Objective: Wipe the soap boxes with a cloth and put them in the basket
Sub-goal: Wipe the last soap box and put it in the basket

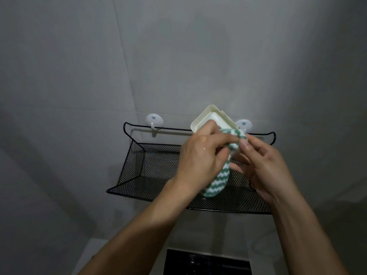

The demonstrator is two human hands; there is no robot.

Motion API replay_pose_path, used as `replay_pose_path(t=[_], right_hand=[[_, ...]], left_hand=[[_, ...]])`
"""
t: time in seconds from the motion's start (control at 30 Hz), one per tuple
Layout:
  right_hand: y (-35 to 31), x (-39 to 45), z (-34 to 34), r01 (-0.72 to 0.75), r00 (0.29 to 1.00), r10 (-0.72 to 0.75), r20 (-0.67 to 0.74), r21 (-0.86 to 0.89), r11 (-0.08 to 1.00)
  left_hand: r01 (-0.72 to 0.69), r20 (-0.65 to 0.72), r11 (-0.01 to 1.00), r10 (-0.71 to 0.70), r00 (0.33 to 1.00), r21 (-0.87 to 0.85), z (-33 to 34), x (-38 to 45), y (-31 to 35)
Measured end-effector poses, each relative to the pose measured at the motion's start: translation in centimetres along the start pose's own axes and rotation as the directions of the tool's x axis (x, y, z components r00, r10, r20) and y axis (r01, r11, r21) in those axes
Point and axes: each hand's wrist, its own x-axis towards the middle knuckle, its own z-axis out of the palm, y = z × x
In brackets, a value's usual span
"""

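Observation:
A cream soap box is held tilted in front of the wall, just above the back rail of the black mesh basket. My left hand grips the box from the left, fingers lying across its open side and onto the cloth. A green-and-white striped cloth wraps the box's lower end and hangs down over the basket. My right hand pinches the cloth's upper edge with the thumb, its fingers curled underneath. The box's lower half is hidden by hands and cloth.
The basket hangs on two white wall hooks on a grey tiled wall. Its visible mesh floor holds nothing. Below it are a white ledge and a dark glossy surface.

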Motion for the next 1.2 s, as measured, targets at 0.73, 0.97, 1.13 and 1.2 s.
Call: replay_pose_path(t=[0.73,0.97,1.13,1.2], right_hand=[[0.7,-0.6,-0.5,-0.066,0.993,0.077,0.089,-0.128,0.990],[0.5,-0.1,0.3,-0.026,0.997,0.039,0.068,-0.181,0.983],[0.6,-0.2,-0.1,-0.009,0.999,0.017,0.042,-0.176,0.984],[0.7,-0.4,-0.3,-0.007,0.999,0.013,0.032,-0.174,0.985]], left_hand=[[0.105,0.012,0.927,-0.117,0.993,0.359,-3.8,1.4,-4.0],[-0.019,0.098,0.974,-0.003,0.995,0.224,-2.3,1.7,-2.1],[-0.079,0.216,0.993,0.059,0.975,0.083,-1.1,0.0,-1.0],[-0.050,0.227,0.999,0.043,0.973,0.022,-1.1,-0.2,-1.2]])
